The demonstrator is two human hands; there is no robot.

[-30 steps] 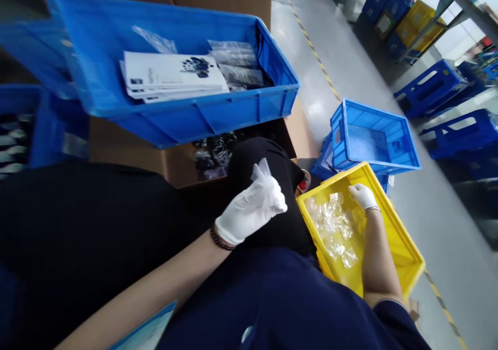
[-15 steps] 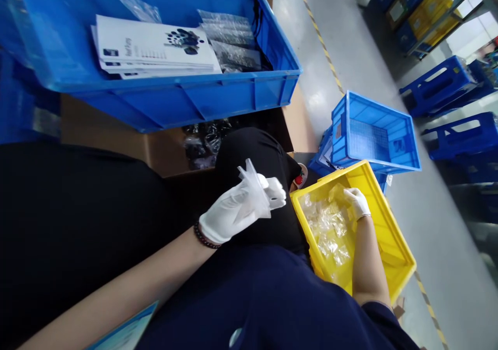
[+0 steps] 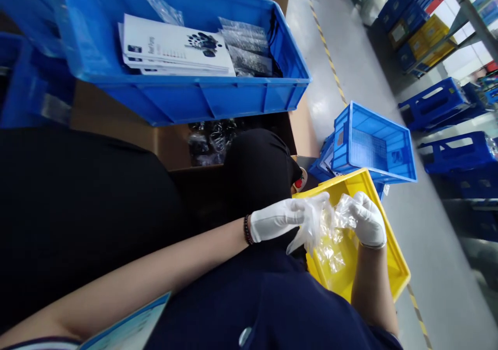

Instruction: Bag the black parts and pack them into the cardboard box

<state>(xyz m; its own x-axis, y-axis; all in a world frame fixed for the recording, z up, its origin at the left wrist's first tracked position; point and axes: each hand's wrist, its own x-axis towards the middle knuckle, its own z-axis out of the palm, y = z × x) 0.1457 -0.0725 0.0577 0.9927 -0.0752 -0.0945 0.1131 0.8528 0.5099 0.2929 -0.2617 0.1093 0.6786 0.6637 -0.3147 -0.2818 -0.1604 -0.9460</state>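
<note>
Holding one clear bag (image 3: pixel 311 225), maybe, two gloved hands (image 3: pixel 369 220)

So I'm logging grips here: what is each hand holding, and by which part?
The left hand pinches a clear plastic bag by its top edge; the right hand grips a small clear packet at one end.

White matt cloth-like gloves cover the left hand (image 3: pixel 278 219) and right hand (image 3: pixel 369 220), which hold glossy, crinkled clear plastic bags (image 3: pixel 326 220) over a smooth yellow plastic bin (image 3: pixel 392 256); the blue plastic crate (image 3: pixel 202 98) holds matt paper booklets (image 3: pixel 175 46).
</note>
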